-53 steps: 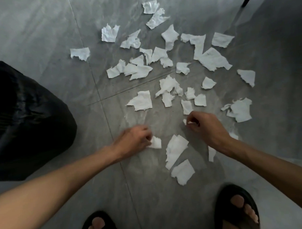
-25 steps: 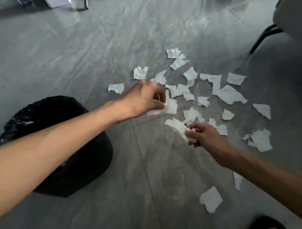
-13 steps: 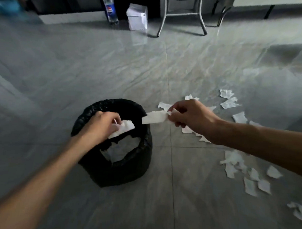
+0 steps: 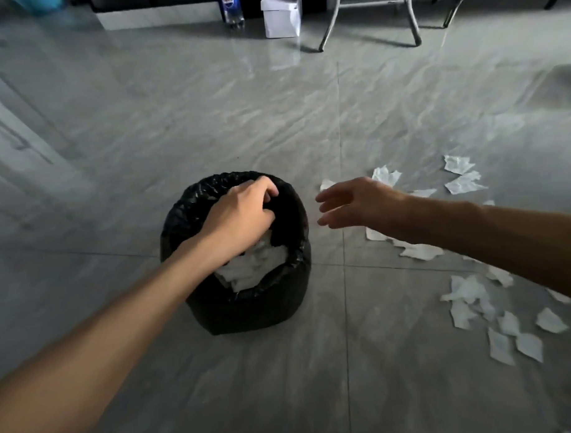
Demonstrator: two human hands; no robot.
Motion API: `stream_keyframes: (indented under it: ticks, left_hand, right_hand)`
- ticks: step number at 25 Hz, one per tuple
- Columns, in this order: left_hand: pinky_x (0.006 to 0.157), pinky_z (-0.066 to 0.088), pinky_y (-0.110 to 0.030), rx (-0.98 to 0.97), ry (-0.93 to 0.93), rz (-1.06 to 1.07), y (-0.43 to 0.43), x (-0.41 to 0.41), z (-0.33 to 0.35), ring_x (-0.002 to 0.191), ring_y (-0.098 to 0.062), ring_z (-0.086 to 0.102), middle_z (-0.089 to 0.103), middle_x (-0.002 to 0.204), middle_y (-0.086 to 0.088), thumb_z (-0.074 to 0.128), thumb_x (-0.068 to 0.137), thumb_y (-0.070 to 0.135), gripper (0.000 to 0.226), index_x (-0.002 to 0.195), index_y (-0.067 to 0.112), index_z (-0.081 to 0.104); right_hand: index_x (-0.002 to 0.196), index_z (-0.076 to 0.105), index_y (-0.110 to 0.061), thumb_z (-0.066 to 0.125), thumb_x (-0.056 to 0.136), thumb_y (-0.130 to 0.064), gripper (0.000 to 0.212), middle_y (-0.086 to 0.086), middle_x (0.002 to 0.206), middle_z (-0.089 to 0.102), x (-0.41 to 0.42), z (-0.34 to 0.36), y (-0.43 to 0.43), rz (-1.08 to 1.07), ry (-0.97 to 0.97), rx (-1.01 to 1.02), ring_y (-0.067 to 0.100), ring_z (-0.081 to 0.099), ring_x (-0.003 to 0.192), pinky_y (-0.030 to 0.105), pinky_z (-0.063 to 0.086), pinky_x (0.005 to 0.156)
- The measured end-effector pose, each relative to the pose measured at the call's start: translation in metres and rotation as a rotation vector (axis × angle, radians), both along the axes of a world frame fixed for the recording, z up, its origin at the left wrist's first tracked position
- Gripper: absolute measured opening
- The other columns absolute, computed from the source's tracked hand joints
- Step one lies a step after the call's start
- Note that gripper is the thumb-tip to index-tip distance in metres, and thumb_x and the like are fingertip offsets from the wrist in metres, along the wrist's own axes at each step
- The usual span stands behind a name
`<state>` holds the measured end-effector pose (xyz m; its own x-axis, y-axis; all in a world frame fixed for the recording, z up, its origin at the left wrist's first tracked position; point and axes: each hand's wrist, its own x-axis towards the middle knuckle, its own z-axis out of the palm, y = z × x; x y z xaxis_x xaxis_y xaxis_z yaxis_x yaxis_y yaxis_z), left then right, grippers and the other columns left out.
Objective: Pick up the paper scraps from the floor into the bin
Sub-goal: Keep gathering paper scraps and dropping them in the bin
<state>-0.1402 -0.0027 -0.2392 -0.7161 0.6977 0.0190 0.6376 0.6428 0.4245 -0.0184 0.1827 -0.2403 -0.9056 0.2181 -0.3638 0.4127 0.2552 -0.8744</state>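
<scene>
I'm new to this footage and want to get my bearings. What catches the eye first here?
A black-lined bin stands mid-floor with white paper inside, and the left hand hangs over its mouth, fingers curled. The right hand is open and empty just to the bin's right. More paper scraps lie scattered over the grey floor on the right side.

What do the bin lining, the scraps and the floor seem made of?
Bin lining: likely thin plastic film, crinkled and faintly glossy. Scraps: white paper or tissue, torn edges. Floor: polished veined tile, perhaps ceramic; joint lines and reflections show.
</scene>
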Motion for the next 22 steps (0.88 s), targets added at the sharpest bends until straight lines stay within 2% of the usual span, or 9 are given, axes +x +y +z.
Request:
stream_keyframes:
  ticks: [3, 5, 7, 10, 13, 15, 17, 20, 22]
  left_hand:
    - [0.082, 0.05, -0.033, -0.031, -0.118, -0.21, 0.054, 0.034, -0.003, 0.09, -0.021, 0.061, 0.062, 0.1, 0.003, 0.057, 0.078, 0.011, 0.028, 0.104, 0.022, 0.058]
    - [0.08, 0.047, -0.027, -0.126, -0.185, -0.402, 0.092, 0.064, -0.007, 0.088, -0.017, 0.062, 0.065, 0.101, 0.002, 0.061, 0.08, 0.015, 0.028, 0.108, 0.021, 0.059]
    - [0.08, 0.048, -0.027, -0.244, -0.201, -0.608, 0.119, 0.088, -0.012, 0.085, -0.015, 0.061, 0.068, 0.102, 0.002, 0.064, 0.081, 0.021, 0.029, 0.11, 0.021, 0.061]
    - [0.076, 0.047, -0.025, -0.413, -0.172, -0.842, 0.151, 0.12, -0.03, 0.081, -0.011, 0.058, 0.068, 0.101, 0.005, 0.065, 0.082, 0.026, 0.027, 0.109, 0.023, 0.061]
    - [0.074, 0.043, -0.025, -0.507, -0.15, -0.973, 0.177, 0.163, -0.066, 0.079, -0.01, 0.052, 0.067, 0.105, 0.003, 0.064, 0.084, 0.026, 0.029, 0.112, 0.022, 0.06]
    - [0.073, 0.04, -0.025, -0.546, -0.191, -1.057, 0.19, 0.204, -0.097, 0.079, -0.011, 0.05, 0.066, 0.107, 0.001, 0.064, 0.085, 0.024, 0.031, 0.115, 0.02, 0.059]
    - [0.074, 0.04, -0.025, -0.601, -0.238, -1.141, 0.195, 0.246, -0.124, 0.084, -0.014, 0.053, 0.065, 0.11, -0.001, 0.063, 0.085, 0.026, 0.034, 0.117, 0.02, 0.057]
    - [0.079, 0.045, -0.032, -0.662, -0.247, -1.3, 0.181, 0.294, -0.158, 0.098, -0.021, 0.058, 0.06, 0.116, -0.002, 0.066, 0.082, 0.037, 0.044, 0.121, 0.023, 0.052]
    - [0.079, 0.045, -0.035, -0.64, -0.173, -1.436, 0.161, 0.318, -0.178, 0.103, -0.025, 0.056, 0.055, 0.119, -0.003, 0.069, 0.077, 0.045, 0.055, 0.124, 0.025, 0.049]
  right_hand:
    - [0.103, 0.068, -0.012, 0.068, 0.078, 0.001, 0.028, 0.007, 0.09, 0.074, 0.059, -0.009, 0.036, -0.03, -0.053, -0.013, 0.012, 0.072, 0.078, 0.018, 0.055, 0.066]
    - [0.094, 0.069, -0.018, 0.064, 0.078, -0.001, 0.024, 0.005, 0.083, 0.074, 0.114, -0.03, 0.056, 0.004, -0.144, 0.14, 0.014, 0.07, 0.073, 0.023, 0.054, 0.066]
    - [0.091, 0.066, -0.025, 0.068, 0.078, -0.009, 0.02, -0.003, 0.082, 0.072, 0.172, -0.064, 0.069, 0.1, -0.274, 0.386, 0.015, 0.067, 0.074, 0.027, 0.053, 0.071]
    - [0.107, 0.062, -0.029, 0.069, 0.081, -0.032, 0.027, -0.004, 0.104, 0.067, 0.272, -0.123, 0.076, 0.126, -0.588, 0.649, 0.016, 0.062, 0.093, 0.031, 0.051, 0.081]
    - [0.125, 0.048, -0.025, 0.071, 0.076, -0.042, 0.057, 0.007, 0.123, 0.054, 0.349, -0.171, 0.07, -0.03, -0.771, 0.653, 0.026, 0.056, 0.11, 0.033, 0.046, 0.08]
    - [0.129, 0.043, -0.021, 0.077, 0.068, -0.043, 0.073, 0.011, 0.124, 0.048, 0.384, -0.19, 0.061, -0.175, -0.745, 0.623, 0.031, 0.052, 0.112, 0.036, 0.047, 0.082]
    - [0.125, 0.046, -0.022, 0.08, 0.065, -0.038, 0.071, 0.011, 0.121, 0.046, 0.405, -0.202, 0.052, -0.255, -0.703, 0.605, 0.032, 0.05, 0.111, 0.04, 0.05, 0.083]
    - [0.107, 0.057, -0.019, 0.076, 0.071, -0.023, 0.041, 0.01, 0.11, 0.054, 0.417, -0.216, 0.049, -0.309, -0.58, 0.568, 0.032, 0.055, 0.1, 0.033, 0.046, 0.073]
    - [0.094, 0.065, -0.016, 0.072, 0.072, -0.013, 0.023, 0.008, 0.092, 0.063, 0.42, -0.219, 0.05, -0.383, -0.494, 0.503, 0.03, 0.062, 0.087, 0.024, 0.038, 0.063]
